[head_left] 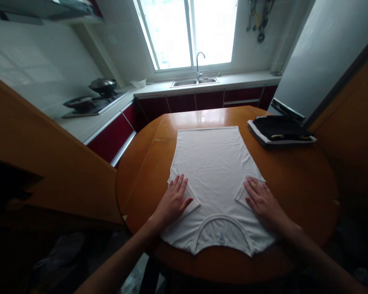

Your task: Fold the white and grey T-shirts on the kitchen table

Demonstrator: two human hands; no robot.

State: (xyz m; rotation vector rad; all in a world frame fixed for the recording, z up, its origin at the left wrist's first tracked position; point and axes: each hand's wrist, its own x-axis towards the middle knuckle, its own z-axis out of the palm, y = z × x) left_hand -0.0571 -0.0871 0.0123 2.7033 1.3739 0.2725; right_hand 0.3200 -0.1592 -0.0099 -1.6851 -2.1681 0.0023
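Note:
A white T-shirt (214, 167) lies spread on the round wooden table (147, 163), its neckline toward me and its hem at the far side. Both sleeves are folded inward over the body. My left hand (173, 200) rests flat on the folded left sleeve, fingers stretched out. On the other side, my right hand (262, 200) lies flat over the folded right sleeve, its fingers also extended. Neither hand grips the cloth. Slight wrinkles run along the shirt's right side and around the collar.
A stack of folded dark and white clothes (282, 130) sits at the table's far right. Beyond are a counter with a sink (185, 83), a stove with pans (102, 86), and a fridge (319, 61). A wooden panel (49, 155) stands left of the table.

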